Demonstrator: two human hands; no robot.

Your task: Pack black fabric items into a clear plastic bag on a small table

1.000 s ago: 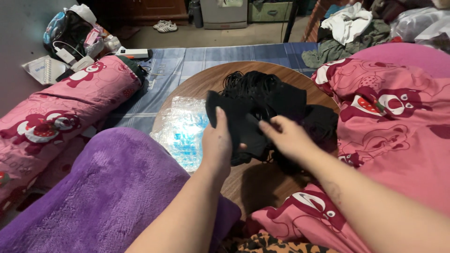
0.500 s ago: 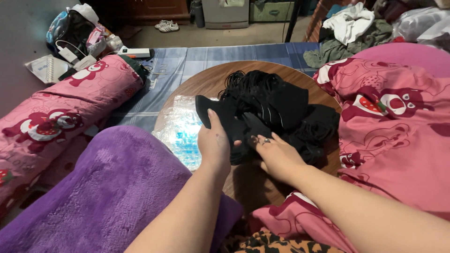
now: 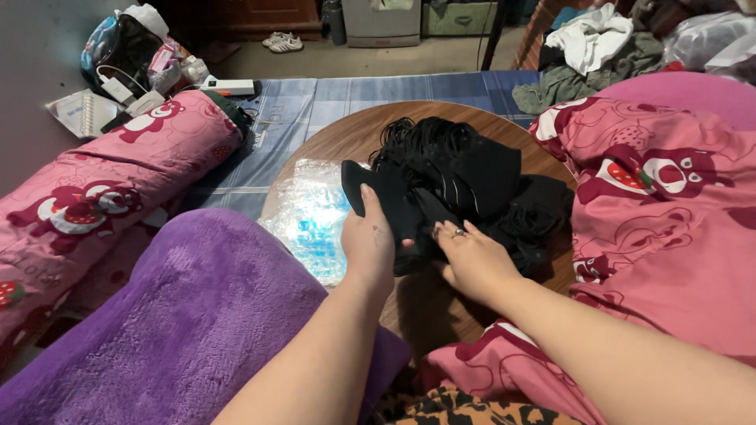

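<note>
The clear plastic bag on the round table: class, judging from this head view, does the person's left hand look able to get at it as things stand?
Probably yes. The left hand grips a black cloth piece right beside the plastic bag, which lies uncovered on the round table; nothing lies between them, though the hand is occupied.

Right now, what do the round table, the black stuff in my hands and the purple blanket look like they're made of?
Round table: wood or wood-look laminate, brown grain with a smooth sheen. Black stuff: soft cloth, probably knit, matte and limp, with stringy parts; both hands, left and right, grip it. Purple blanket: plush fleece, with fuzzy nap.
</note>
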